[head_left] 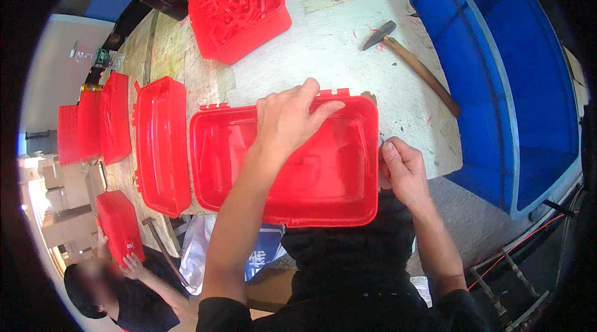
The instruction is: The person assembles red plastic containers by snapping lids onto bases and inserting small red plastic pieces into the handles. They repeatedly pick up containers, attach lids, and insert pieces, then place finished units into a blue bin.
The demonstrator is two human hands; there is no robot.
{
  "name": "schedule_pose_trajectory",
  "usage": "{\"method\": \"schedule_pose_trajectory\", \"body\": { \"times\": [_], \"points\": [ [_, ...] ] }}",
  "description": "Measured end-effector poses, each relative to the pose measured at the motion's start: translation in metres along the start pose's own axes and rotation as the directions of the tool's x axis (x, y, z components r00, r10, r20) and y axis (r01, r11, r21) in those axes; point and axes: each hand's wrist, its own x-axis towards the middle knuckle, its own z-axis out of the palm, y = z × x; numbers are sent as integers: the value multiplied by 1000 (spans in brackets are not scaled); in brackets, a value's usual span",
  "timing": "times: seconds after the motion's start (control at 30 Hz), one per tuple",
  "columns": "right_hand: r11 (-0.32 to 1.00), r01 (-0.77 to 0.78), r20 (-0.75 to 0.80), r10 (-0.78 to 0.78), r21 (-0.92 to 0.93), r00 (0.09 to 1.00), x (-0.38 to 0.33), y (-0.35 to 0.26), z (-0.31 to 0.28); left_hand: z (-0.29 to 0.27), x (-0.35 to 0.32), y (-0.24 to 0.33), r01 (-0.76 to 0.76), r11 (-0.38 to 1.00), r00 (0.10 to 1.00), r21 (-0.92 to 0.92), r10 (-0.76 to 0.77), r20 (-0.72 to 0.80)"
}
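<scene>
The red shell (323, 170) lies hollow side up at the near edge of the table (323, 52), right in front of the person; that puts it where both arms reach it without stretching. The left hand (289, 121) lies flat across its far rim, fingers spread and curled a little over the edge, palm bearing down, which looks meant to keep the shell from sliding. The right hand (401, 167) sits at the shell's right wall, thumb and fingers drawn together against the rim; whether it pinches the edge or something small there I cannot tell, since the fingertips are hidden behind the wall.

More shells (163, 145) stand in a row to the left, side by side, as if laid out in order; a red bin (239, 8) of thin red strips sits further back, within reach. A hammer (407, 61) lies to the right, head away, handle toward the person. A blue tub (504, 83) stands beside the table. Lower left, another person holds a red case (119, 226).
</scene>
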Motion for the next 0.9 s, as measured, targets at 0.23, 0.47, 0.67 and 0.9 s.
{"method": "schedule_pose_trajectory", "body": {
  "times": [0.23,0.47,0.67,0.9],
  "points": [
    [1000,-3,-65,1,-25,998,11,-3,7,-1,4,0,-44,999,999,10,44,-29],
    [997,-31,-39,28,-66,999,-1,0,7,7,2,-3,-35,998,999,58,36,-30],
    [997,-76,0,76,-20,997,-19,1,8,6,2,-3,-29,999,999,33,30,-28],
    [983,-114,57,123,-144,991,-70,10,5,4,2,-2,-14,1000,1000,9,14,-21]
  ]
}}
